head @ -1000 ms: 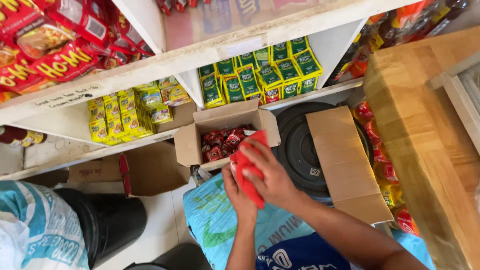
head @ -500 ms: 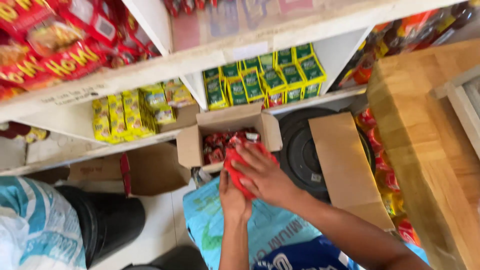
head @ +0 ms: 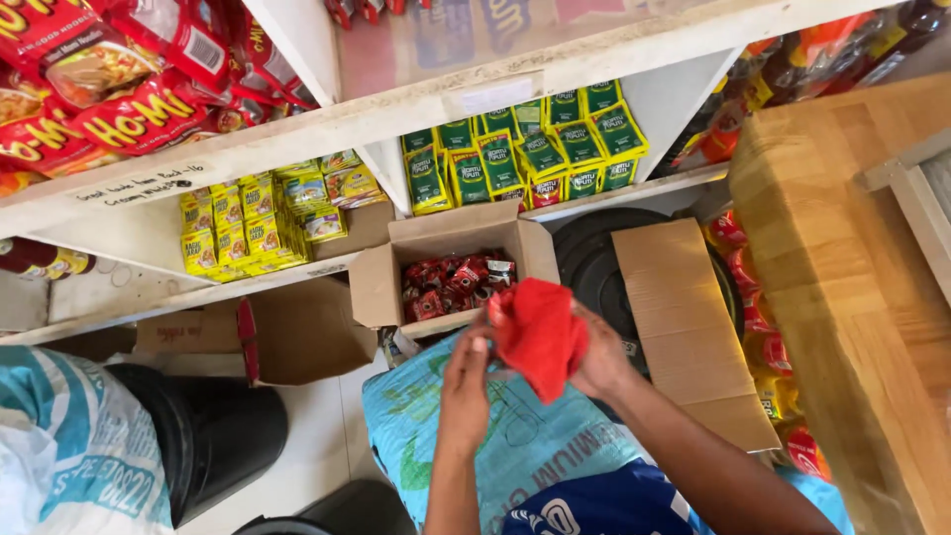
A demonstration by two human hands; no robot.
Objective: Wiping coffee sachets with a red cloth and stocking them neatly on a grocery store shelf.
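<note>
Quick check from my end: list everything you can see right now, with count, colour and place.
red plastic bag: one, red, held in both hands.
cardboard box: one, brown, open, red sachets inside, below the shelf.
green packets: many, green, right shelf bay.
yellow packets: many, yellow, left shelf bay.
red noodle packs: several, red, top left.
cardboard sheet: one, brown, right of box.
blue sack: one, blue-green, under the hands.
black bin: one, black, lower left.
wooden counter: one, tan, right.
left hand: grip on bag.
right hand: grip on bag.

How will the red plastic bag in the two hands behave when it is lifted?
The red plastic bag looks crumpled and bunched between the left hand and right hand, so it is probably floppy and light. Its thin film may be slippery.
</note>
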